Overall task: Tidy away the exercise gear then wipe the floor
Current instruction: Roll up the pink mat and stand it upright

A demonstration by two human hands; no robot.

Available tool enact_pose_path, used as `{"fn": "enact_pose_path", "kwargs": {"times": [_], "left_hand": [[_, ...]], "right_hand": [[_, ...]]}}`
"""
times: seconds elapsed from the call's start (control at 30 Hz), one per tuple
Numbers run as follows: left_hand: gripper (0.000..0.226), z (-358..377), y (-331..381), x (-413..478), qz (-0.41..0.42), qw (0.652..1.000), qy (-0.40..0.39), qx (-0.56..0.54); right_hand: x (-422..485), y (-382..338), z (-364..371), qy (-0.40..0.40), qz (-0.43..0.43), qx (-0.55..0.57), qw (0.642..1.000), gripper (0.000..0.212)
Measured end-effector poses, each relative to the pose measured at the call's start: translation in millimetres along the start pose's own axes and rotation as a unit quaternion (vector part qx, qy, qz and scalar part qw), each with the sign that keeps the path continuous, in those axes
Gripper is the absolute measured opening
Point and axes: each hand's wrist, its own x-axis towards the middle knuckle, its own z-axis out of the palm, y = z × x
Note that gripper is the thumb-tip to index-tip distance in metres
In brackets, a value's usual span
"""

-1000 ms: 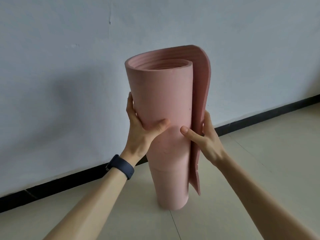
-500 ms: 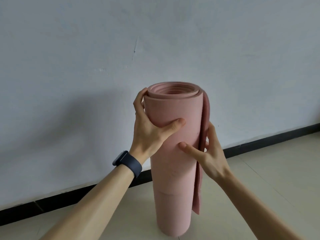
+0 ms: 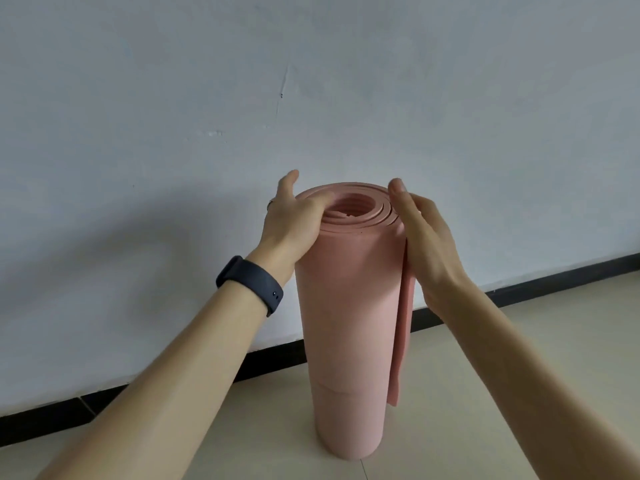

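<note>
The left hand (image 3: 294, 216) presses flat against the upper left side of a rolled pink exercise mat (image 3: 349, 306), thumb laid over the top rim and fingers spread, not clenched. The right hand (image 3: 424, 237) lies open along the roll's upper right side, fingers straight against the loose outer flap (image 3: 403, 323), which hangs slightly free down the right edge. A dark band (image 3: 251, 284) circles the left wrist. The mat stands upright on its end on the pale tiled floor (image 3: 502, 358), its spiral of layers showing at the top. Its base sits just in front of the black skirting (image 3: 519, 289) that runs along the foot of the white wall (image 3: 311, 81). Bare floor lies open to the right and toward the viewer.
</note>
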Motion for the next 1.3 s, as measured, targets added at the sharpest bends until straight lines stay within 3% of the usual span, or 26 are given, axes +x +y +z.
{"fn": "enact_pose_path", "kwargs": {"times": [0.17,0.27,0.33,0.47,0.77,1.0,1.13,1.3], "left_hand": [[0.066,2.5,9.4,10.7,-0.014,0.991,-0.047,0.123],[0.063,1.5,21.7,19.2,-0.03,0.978,-0.067,0.195],[0.044,5.5,25.4,23.4,-0.023,0.971,-0.07,0.226],[0.05,16.5,17.0,24.4,-0.02,0.97,-0.082,0.229],[0.051,-7.8,-2.9,9.1,0.001,0.97,-0.071,0.233],[0.067,-33.5,23.6,-25.1,-0.121,0.929,-0.127,0.326],[0.069,-41.7,48.7,-60.6,-0.17,0.911,-0.167,0.336],[0.066,-53.7,112.8,-110.2,-0.258,0.89,-0.217,0.307]], "right_hand": [[9.2,-9.7,4.1,0.022,0.047,-0.045,0.998,0.055],[24.2,-29.4,-4.7,-0.024,0.099,-0.09,0.991,0.062],[33.7,-40.7,-5.8,-0.063,0.112,-0.142,0.981,0.07],[43.4,-40.3,-4.7,-0.081,0.094,-0.252,0.96,0.049],[13.1,-30.2,13.9,-0.049,0.031,-0.292,0.955,0.049],[-27.0,-56.0,31.8,-0.065,0.094,-0.292,0.95,0.061],[-63.3,-87.2,28.2,-0.105,0.179,-0.353,0.912,0.075],[-115.3,-157.3,5.1,-0.156,0.286,-0.375,0.868,0.068]]}}
